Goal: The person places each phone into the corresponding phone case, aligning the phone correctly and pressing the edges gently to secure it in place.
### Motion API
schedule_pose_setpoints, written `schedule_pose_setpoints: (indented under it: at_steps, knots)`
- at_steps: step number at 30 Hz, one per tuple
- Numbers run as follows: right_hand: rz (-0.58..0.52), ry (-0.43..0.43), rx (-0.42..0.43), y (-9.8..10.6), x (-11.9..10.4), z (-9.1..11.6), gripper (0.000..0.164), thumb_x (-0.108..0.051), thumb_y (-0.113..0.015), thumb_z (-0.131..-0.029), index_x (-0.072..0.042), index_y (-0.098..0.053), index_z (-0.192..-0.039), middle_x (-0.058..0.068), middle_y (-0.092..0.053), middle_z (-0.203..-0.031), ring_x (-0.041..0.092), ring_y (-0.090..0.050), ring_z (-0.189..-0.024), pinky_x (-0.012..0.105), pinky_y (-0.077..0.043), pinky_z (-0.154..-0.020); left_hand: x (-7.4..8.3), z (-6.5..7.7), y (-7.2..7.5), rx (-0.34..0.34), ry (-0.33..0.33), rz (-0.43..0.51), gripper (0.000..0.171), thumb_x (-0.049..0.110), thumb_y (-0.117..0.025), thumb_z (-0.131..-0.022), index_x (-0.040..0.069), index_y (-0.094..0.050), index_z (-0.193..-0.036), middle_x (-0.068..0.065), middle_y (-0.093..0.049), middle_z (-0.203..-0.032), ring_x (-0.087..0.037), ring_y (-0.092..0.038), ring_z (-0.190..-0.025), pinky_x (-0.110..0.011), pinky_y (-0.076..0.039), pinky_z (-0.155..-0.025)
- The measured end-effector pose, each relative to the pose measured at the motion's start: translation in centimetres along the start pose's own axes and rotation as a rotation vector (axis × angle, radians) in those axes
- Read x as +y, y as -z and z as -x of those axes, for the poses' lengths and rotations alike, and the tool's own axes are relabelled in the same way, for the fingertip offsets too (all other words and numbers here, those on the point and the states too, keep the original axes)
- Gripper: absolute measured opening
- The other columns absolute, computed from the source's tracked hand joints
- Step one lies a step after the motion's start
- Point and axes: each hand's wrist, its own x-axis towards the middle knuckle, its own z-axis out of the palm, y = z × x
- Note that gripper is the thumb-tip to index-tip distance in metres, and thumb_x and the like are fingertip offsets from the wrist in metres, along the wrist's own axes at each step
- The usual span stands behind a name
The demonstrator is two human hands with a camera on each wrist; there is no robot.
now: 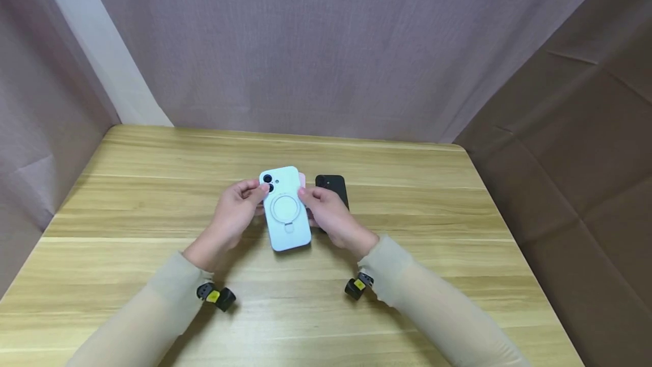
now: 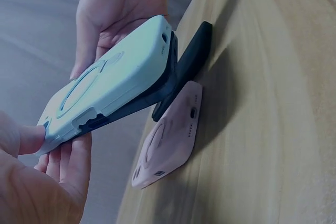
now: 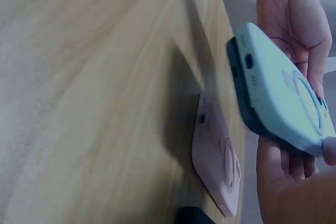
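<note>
A pale blue phone case (image 1: 287,237) with a round ring on its back is held up above the table between both hands. Beneath the case, a dark phone (image 2: 131,102) sits partly in it, and a gap shows between them at the charging-port end. My left hand (image 1: 235,208) grips the camera-end corner, thumb on the case's back beside the camera holes and fingers underneath. On the opposite long side, my right hand (image 1: 333,218) pinches the edge the same way, thumb on top. A pink phone case (image 2: 170,132) lies on the table below.
Beside the pink case lies a black phone or case (image 1: 333,184), partly covered by the right hand in the head view. The wooden table (image 1: 423,208) ends at a grey curtain (image 1: 326,55) behind and brown cloth (image 1: 575,146) at the right.
</note>
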Motion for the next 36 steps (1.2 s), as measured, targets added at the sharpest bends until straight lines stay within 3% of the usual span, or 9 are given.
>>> schedule_pose_setpoints:
  at_steps: [5, 11, 18, 24, 28, 36]
  knots:
    - [0.033, 0.03, -0.036, -0.2, 0.3, 0.2, 0.031, -0.027, -0.05, -0.102, -0.005, -0.061, -0.121, 0.009, -0.064, -0.108, 0.022, -0.064, -0.094, 0.038, -0.056, -0.08, 0.2, 0.0, 0.4, 0.013, -0.005, 0.015, 0.032, 0.018, -0.06, -0.098, -0.007, -0.056, -0.117, -0.016, -0.064, -0.108, -0.016, -0.064, -0.087, -0.031, -0.056, -0.079]
    - [0.071, 0.038, -0.021, -0.3, 0.4, 0.3, 0.027, -0.024, -0.049, -0.103, -0.005, -0.062, -0.118, 0.009, -0.066, -0.104, 0.019, -0.064, -0.089, 0.036, -0.056, -0.077, 0.1, 0.1, 0.5, -0.029, -0.01, 0.002, 0.029, 0.016, -0.059, -0.098, -0.006, -0.056, -0.117, -0.017, -0.064, -0.108, -0.018, -0.064, -0.086, -0.036, -0.055, -0.083]
    - [0.161, 0.067, 0.073, -0.2, 0.4, 0.2, 0.026, -0.027, -0.048, -0.103, -0.008, -0.064, -0.111, 0.004, -0.066, -0.103, 0.017, -0.06, -0.096, 0.031, -0.051, -0.081, -0.3, 0.2, 0.4, -0.125, -0.005, -0.016, 0.032, 0.018, -0.055, -0.1, -0.007, -0.054, -0.12, -0.019, -0.063, -0.108, -0.028, -0.063, -0.096, -0.038, -0.053, -0.088]
    - [0.141, 0.073, 0.14, -0.3, 0.3, -0.1, 0.027, -0.028, -0.05, -0.102, -0.008, -0.065, -0.111, 0.002, -0.067, -0.105, 0.017, -0.06, -0.099, 0.033, -0.052, -0.083, -0.9, 0.7, 0.2, -0.208, 0.028, -0.027, 0.03, 0.017, -0.055, -0.1, -0.006, -0.054, -0.12, -0.019, -0.065, -0.108, -0.032, -0.064, -0.101, -0.041, -0.052, -0.091]
    - [0.132, 0.05, 0.162, -0.2, 0.2, -0.3, 0.027, -0.031, -0.052, -0.101, -0.01, -0.067, -0.111, 0.0, -0.068, -0.105, 0.015, -0.06, -0.101, 0.033, -0.05, -0.086, -1.1, 0.7, 0.0, -0.206, 0.014, -0.043, 0.028, 0.014, -0.056, -0.099, -0.006, -0.054, -0.118, -0.019, -0.065, -0.105, -0.027, -0.064, -0.096, -0.039, -0.053, -0.088]
    - [0.073, 0.045, 0.095, -0.1, 0.3, -0.5, 0.029, -0.034, -0.053, -0.1, -0.011, -0.065, -0.114, 0.001, -0.067, -0.108, 0.016, -0.058, -0.102, 0.032, -0.048, -0.086, -1.0, 0.6, 0.0, -0.151, 0.016, -0.043, 0.027, 0.01, -0.056, -0.098, -0.008, -0.055, -0.118, -0.019, -0.065, -0.105, -0.028, -0.065, -0.094, -0.039, -0.054, -0.087]
